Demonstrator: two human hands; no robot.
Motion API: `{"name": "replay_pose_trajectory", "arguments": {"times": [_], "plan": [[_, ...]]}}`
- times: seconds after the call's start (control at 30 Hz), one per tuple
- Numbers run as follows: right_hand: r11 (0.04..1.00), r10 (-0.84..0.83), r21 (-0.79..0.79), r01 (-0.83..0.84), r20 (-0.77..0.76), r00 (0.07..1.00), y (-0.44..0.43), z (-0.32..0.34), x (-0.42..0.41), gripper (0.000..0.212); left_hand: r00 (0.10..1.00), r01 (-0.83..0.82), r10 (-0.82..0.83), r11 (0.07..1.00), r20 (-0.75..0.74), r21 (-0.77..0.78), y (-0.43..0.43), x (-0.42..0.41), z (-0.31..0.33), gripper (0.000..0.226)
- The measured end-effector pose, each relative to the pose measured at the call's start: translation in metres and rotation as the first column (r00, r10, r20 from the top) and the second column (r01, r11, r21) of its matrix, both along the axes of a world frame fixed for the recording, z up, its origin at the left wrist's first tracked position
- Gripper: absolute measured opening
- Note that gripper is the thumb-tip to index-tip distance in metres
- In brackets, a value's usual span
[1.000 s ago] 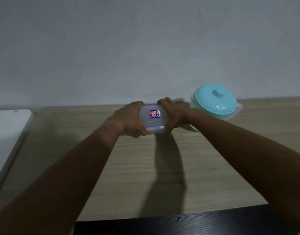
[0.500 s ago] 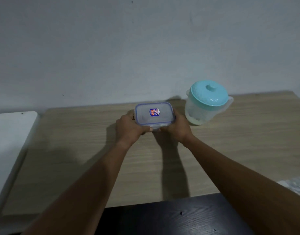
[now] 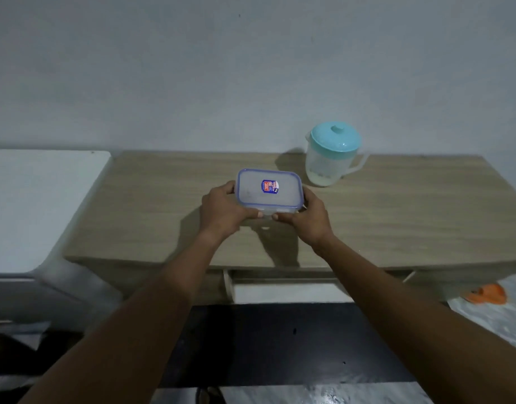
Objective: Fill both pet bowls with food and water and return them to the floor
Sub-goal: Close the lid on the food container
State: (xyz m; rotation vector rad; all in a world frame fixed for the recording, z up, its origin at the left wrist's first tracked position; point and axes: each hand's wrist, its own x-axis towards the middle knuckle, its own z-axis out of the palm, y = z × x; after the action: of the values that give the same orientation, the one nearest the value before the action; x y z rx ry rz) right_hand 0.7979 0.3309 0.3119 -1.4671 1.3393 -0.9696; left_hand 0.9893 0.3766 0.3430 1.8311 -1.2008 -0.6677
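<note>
A clear rectangular food container (image 3: 269,189) with a blue-rimmed lid and a small sticker is held above the wooden table (image 3: 396,211). My left hand (image 3: 221,211) grips its left side and my right hand (image 3: 307,218) grips its right front corner. A clear jug with a teal lid (image 3: 334,154) stands upright at the back of the table, to the right of the container and apart from it. No pet bowl is in view.
A white appliance top (image 3: 41,205) adjoins the table on the left. A black surface (image 3: 268,342) lies in front of the table below my arms. An orange object (image 3: 487,294) lies on the pale floor at the right.
Both hands have drawn the container back from the wall towards me and lifted it. The view has pulled back, so the table's front edge and the floor now show.
</note>
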Motion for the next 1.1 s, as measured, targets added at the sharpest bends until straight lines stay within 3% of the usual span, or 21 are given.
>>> {"name": "replay_pose_trajectory", "arguments": {"times": [0.13,0.37,0.63,0.9,1.0,1.1], "plan": [[0.998,0.050,-0.036,-0.049,0.018,0.999,0.047,0.013,-0.038,0.077,0.999,-0.029,0.030,0.999,0.036,-0.016,0.059,-0.041,0.016,0.083],[0.994,0.092,-0.061,-0.089,0.047,0.995,0.123,0.054,-0.095,0.081,0.996,-0.083,0.085,0.994,0.014,-0.076,0.145,-0.107,0.056,0.080],[0.984,0.129,-0.138,-0.116,0.084,0.988,0.168,0.089,-0.140,0.075,0.994,-0.055,0.069,0.986,0.084,-0.158,0.187,-0.147,0.085,0.080],[0.990,0.133,-0.061,-0.126,0.112,0.985,0.182,0.057,-0.155,0.077,1.000,0.004,0.000,0.990,0.028,-0.138,0.201,-0.151,0.056,0.072],[0.991,0.133,-0.024,-0.132,0.054,0.990,0.190,0.026,-0.150,0.077,0.999,0.034,-0.030,0.996,0.041,-0.086,0.211,-0.145,0.025,0.057],[0.990,0.136,0.031,-0.136,0.028,0.990,0.200,-0.007,-0.145,0.080,0.999,0.030,-0.029,0.999,0.012,-0.027,0.220,-0.140,-0.009,0.056]]}}
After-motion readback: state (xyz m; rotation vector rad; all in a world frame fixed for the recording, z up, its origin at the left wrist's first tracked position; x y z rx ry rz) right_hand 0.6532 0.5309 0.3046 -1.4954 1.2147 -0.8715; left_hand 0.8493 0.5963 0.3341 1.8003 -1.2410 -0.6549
